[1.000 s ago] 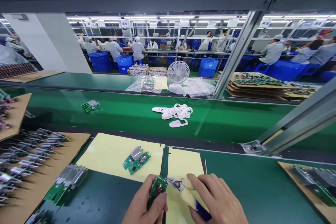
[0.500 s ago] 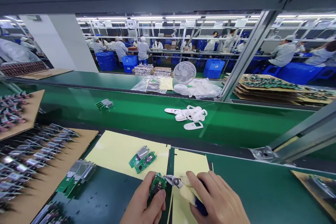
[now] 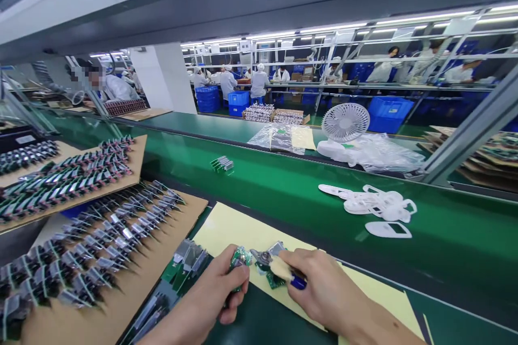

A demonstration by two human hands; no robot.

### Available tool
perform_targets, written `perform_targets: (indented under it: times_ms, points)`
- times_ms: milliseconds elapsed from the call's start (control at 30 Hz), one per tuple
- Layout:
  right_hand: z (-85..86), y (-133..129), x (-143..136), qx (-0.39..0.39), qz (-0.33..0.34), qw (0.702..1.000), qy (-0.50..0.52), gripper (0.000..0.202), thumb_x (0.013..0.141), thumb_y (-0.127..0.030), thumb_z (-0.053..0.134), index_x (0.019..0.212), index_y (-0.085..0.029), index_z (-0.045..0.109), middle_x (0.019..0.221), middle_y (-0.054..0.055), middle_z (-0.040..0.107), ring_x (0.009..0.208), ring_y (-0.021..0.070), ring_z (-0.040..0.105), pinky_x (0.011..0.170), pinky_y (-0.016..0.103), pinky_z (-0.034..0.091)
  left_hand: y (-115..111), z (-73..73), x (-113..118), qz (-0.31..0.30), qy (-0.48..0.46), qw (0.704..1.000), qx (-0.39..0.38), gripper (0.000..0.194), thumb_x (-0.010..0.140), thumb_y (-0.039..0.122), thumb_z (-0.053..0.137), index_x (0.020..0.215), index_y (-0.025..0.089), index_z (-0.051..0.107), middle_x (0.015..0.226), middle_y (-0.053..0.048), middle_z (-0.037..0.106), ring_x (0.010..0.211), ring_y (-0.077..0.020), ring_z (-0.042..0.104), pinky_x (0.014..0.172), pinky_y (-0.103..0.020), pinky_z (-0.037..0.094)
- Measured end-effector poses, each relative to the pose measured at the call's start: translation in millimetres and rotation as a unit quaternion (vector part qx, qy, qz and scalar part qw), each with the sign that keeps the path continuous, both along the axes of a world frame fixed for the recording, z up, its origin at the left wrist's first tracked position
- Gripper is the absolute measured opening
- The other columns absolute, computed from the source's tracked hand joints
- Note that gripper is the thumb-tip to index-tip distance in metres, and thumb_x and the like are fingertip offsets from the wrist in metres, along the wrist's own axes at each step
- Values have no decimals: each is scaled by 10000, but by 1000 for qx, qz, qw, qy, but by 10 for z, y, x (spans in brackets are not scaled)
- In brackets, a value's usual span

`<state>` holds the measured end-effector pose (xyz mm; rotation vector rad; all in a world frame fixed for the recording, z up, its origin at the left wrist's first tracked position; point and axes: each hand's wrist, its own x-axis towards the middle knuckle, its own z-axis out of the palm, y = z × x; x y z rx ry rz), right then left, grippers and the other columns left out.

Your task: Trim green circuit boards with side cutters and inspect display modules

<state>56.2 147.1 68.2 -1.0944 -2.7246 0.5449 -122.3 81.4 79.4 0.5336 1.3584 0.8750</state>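
Observation:
My left hand grips a small green circuit board at the near edge of the bench. My right hand holds side cutters with yellow-and-blue handles, their jaws right against the board's edge. Both hands hover over a yellow mat. A second green board lies on that mat, partly hidden beneath the cutters.
Cardboard trays of several circuit boards sit at my left, with a loose stack of boards beside them. White plastic shells and a board bundle lie on the green conveyor. A white fan and other workers are beyond.
My view has swung left, so the trays of boards now fill the left side. My hands keep the board and cutters together, now over the yellow mat.

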Motion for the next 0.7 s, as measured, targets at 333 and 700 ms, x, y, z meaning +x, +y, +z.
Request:
perform_targets:
  times_ms: [333, 700]
  points:
    - [97, 417, -333, 63, -3, 993, -95, 149, 674, -115, 566, 783, -177, 645, 659, 44, 601, 588, 195, 551, 490, 251, 366, 253, -113, -261, 7, 32, 999, 35, 255, 647, 359, 605, 691, 205, 407, 558, 92, 421, 443, -41, 319, 373, -179, 141]
    - [71, 353, -405, 128, 6, 985, -119, 396, 710, -227, 621, 1098, -177, 560, 929, 86, 592, 862, 245, 529, 734, 348, 407, 294, -143, -235, -1, 67, 997, 26, 158, 685, 286, 513, 681, 208, 375, 565, 91, 406, 438, -41, 317, 364, -180, 147]
